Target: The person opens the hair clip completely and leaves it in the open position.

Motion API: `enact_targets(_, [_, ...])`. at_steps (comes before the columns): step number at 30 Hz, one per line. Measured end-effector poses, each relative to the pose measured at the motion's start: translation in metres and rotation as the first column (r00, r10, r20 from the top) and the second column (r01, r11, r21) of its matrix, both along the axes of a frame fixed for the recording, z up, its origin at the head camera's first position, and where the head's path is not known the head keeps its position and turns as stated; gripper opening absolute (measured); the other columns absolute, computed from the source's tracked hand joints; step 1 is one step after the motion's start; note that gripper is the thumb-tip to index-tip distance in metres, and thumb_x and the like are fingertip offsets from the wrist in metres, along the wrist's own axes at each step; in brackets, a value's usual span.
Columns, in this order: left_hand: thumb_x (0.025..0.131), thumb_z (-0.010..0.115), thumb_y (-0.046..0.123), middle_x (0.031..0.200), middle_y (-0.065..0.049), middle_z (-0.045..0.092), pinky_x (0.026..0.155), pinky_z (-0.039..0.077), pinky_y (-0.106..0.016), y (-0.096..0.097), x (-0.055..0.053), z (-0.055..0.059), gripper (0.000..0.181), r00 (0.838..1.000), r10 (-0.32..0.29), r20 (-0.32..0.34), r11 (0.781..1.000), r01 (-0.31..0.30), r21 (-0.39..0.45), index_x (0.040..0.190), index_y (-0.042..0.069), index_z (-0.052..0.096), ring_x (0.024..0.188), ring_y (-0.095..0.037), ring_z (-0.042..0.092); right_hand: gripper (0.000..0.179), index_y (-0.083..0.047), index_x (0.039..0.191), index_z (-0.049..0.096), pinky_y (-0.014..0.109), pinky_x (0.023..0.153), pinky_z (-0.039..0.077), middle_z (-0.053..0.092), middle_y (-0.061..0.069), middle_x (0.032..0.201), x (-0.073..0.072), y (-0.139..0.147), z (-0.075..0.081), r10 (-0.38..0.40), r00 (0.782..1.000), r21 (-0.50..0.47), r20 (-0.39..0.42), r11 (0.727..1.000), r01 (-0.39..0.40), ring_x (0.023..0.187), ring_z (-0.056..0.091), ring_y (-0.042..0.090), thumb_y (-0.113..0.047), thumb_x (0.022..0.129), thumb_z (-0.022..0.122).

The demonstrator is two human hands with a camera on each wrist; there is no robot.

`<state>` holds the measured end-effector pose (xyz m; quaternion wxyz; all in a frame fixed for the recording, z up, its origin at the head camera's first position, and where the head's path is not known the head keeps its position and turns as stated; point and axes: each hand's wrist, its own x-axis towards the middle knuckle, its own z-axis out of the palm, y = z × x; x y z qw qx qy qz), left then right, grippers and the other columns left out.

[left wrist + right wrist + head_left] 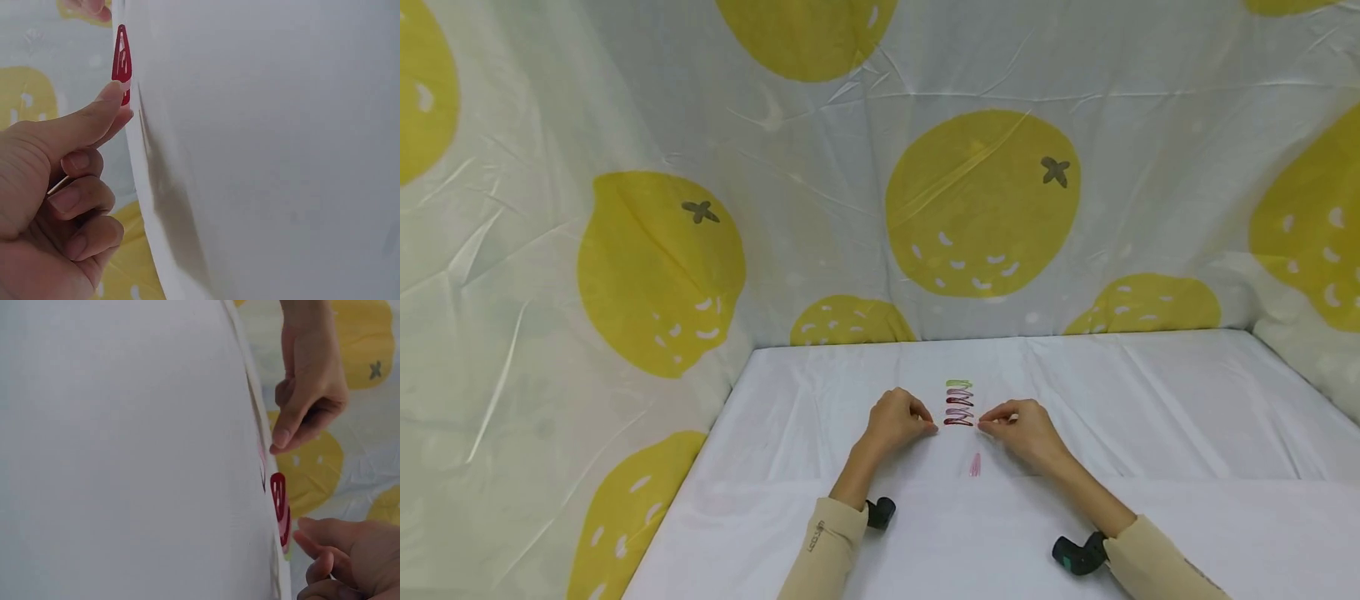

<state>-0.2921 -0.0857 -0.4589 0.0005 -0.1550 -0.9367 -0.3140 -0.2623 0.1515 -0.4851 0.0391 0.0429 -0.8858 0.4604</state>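
Observation:
Several snap hair clips lie in a column on the white cloth: a green clip [958, 383] farthest away, then pink and dark red ones, with a red hair clip [958, 422] nearest me. My left hand [901, 417] is just left of that red clip. In the right wrist view its fingertips stand apart from the clip. My right hand [1022, 427] is at the clip's right end, thumb and forefinger close to it; whether they touch cannot be told. A separate pink hair clip [975, 464] lies nearer me, pointing away.
A white cloth [1150, 417] with creases covers the table. Behind and to the left hangs a curtain [820, 208] printed with yellow lemons. Black devices sit at both wrists, one below the left sleeve [831, 533] edge, the other beside the right sleeve [1157, 558].

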Motion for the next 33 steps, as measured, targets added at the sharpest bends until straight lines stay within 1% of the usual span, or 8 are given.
enact_targets(4, [0.077, 0.091, 0.016, 0.064, 0.002, 0.064, 0.056, 0.036, -0.02, -0.009, 0.011, 0.0, 0.011, 0.998, -0.007, 0.069, 0.996, 0.001, 0.089, 0.077, 0.008, 0.083, 0.062, -0.006, 0.046, 0.01, -0.01, 0.093, 0.083, 0.022, 0.058, 0.037, 0.058, -0.003, 0.07, 0.012, 0.01, 0.003, 0.05, 0.998, -0.008, 0.04, 0.999, -0.049, 0.064, 0.047, 0.008, -0.017, 0.086, 0.083])
enact_targets(9, [0.078, 0.09, 0.014, 0.064, 0.006, 0.063, 0.055, 0.035, -0.018, -0.012, 0.02, -0.003, 0.009, 0.983, -0.102, 0.151, 0.981, 0.075, 0.179, 0.079, 0.007, 0.083, 0.059, -0.003, 0.045, 0.018, -0.008, 0.102, 0.081, 0.02, 0.056, 0.034, 0.05, -0.004, 0.069, 0.023, 0.016, 0.0, 0.202, 0.977, -0.071, 0.073, 0.978, -0.197, 0.062, 0.045, 0.003, -0.017, 0.087, 0.083])
enact_targets(13, [0.078, 0.09, 0.012, 0.059, 0.008, 0.058, 0.054, 0.035, -0.017, -0.01, 0.024, -0.002, 0.01, 0.963, -0.184, 0.198, 0.962, 0.135, 0.237, 0.081, 0.005, 0.083, 0.057, -0.003, 0.045, 0.026, -0.006, 0.109, 0.079, 0.019, 0.057, 0.034, 0.049, -0.003, 0.071, 0.026, 0.018, -0.003, 0.317, 0.948, -0.099, 0.036, 0.945, -0.313, 0.061, 0.043, 0.001, -0.016, 0.085, 0.084])
enact_targets(17, [0.079, 0.09, 0.011, 0.057, 0.008, 0.054, 0.053, 0.033, -0.018, -0.007, 0.025, -0.002, 0.01, 0.95, -0.22, 0.221, 0.952, 0.159, 0.263, 0.082, 0.005, 0.083, 0.057, -0.003, 0.043, 0.031, -0.007, 0.112, 0.079, 0.018, 0.057, 0.034, 0.048, -0.004, 0.071, 0.026, 0.016, -0.007, 0.395, 0.918, -0.063, -0.028, 0.916, -0.396, 0.058, 0.039, -0.001, -0.016, 0.083, 0.086])
enact_targets(21, [0.079, 0.089, 0.011, 0.057, 0.008, 0.053, 0.053, 0.033, -0.018, -0.005, 0.025, -0.002, 0.009, 0.946, -0.225, 0.233, 0.951, 0.161, 0.265, 0.083, 0.006, 0.083, 0.056, -0.004, 0.042, 0.026, -0.011, 0.107, 0.082, 0.018, 0.058, 0.037, 0.051, -0.007, 0.066, 0.026, 0.015, -0.011, 0.411, 0.906, 0.002, -0.097, 0.911, -0.413, 0.06, 0.041, -0.003, -0.017, 0.082, 0.087])
enact_targets(24, [0.079, 0.089, 0.009, 0.057, 0.007, 0.053, 0.053, 0.033, -0.019, -0.003, 0.026, -0.002, 0.008, 0.943, -0.226, 0.243, 0.949, 0.157, 0.273, 0.083, 0.006, 0.083, 0.056, -0.004, 0.042, 0.021, -0.012, 0.101, 0.082, 0.018, 0.059, 0.038, 0.051, -0.007, 0.064, 0.026, 0.014, -0.011, 0.402, 0.907, 0.017, -0.121, 0.915, -0.403, 0.063, 0.044, -0.003, -0.017, 0.082, 0.088])
enact_targets(28, [0.079, 0.089, 0.007, 0.057, 0.007, 0.053, 0.053, 0.032, -0.019, 0.0, 0.029, -0.001, 0.008, 0.937, -0.242, 0.253, 0.943, 0.166, 0.288, 0.084, 0.005, 0.083, 0.056, -0.004, 0.042, 0.015, -0.012, 0.094, 0.081, 0.018, 0.057, 0.036, 0.05, -0.008, 0.067, 0.025, 0.013, -0.011, 0.386, 0.918, -0.003, -0.092, 0.922, -0.388, 0.061, 0.042, -0.003, -0.017, 0.081, 0.088])
enact_targets(33, [0.079, 0.088, 0.006, 0.058, 0.008, 0.054, 0.053, 0.034, -0.018, 0.006, 0.031, -0.003, 0.009, 0.928, -0.278, 0.25, 0.938, 0.205, 0.281, 0.085, 0.003, 0.083, 0.056, -0.003, 0.043, 0.011, -0.013, 0.085, 0.078, 0.017, 0.059, 0.037, 0.051, -0.008, 0.07, 0.025, 0.013, -0.01, 0.377, 0.926, -0.025, -0.038, 0.926, -0.378, 0.062, 0.044, -0.002, -0.017, 0.083, 0.087])
